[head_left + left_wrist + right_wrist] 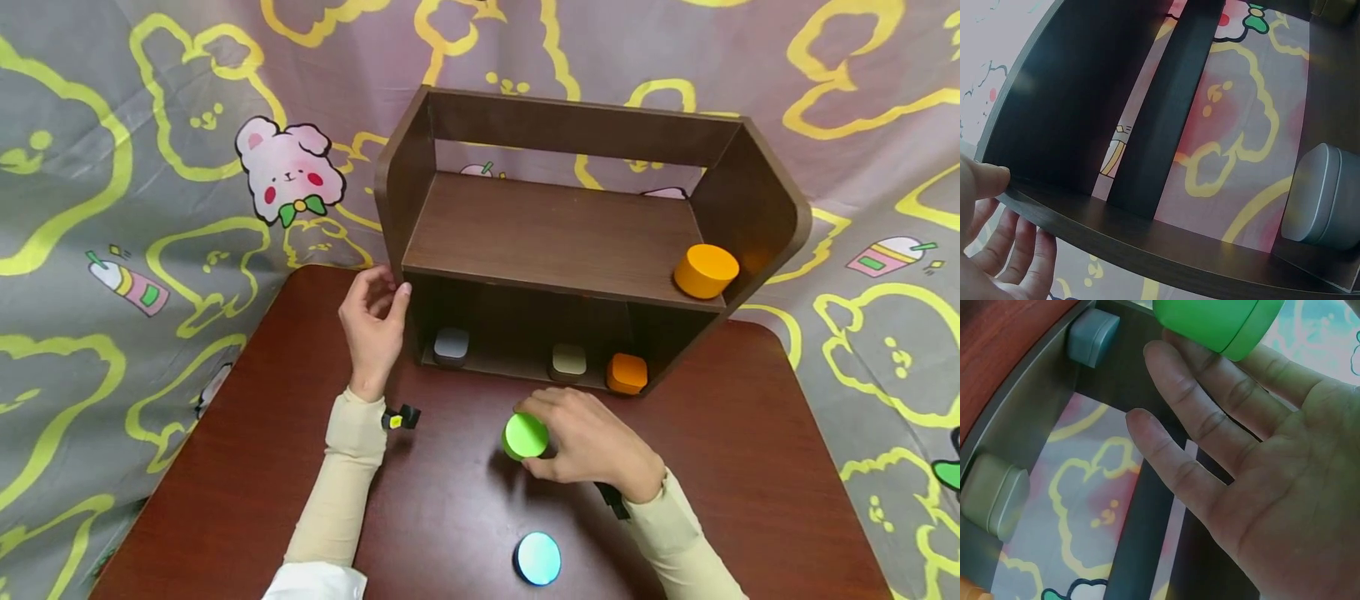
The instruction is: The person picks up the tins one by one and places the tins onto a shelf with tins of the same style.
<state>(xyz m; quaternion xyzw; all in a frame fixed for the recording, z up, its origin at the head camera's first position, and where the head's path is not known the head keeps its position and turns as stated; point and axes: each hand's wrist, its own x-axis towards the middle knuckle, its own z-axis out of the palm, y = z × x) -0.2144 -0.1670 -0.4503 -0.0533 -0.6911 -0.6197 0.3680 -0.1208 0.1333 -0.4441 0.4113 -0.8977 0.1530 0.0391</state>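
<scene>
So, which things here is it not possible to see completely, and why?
- Green tin: head view, partly covered by the right hand.
- Silver tin: left wrist view, cut off by right edge.
- Orange square tin: right wrist view, cut off at lower-left corner.

Fabric-walled booth — cartoon-print cloth [202,175] around 1 table [442,492]

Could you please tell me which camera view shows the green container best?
The head view, where the green container shows nearly its whole round top in the right hand. The right wrist view shows just part, cut by the top edge; the left wrist view lacks it.
</scene>
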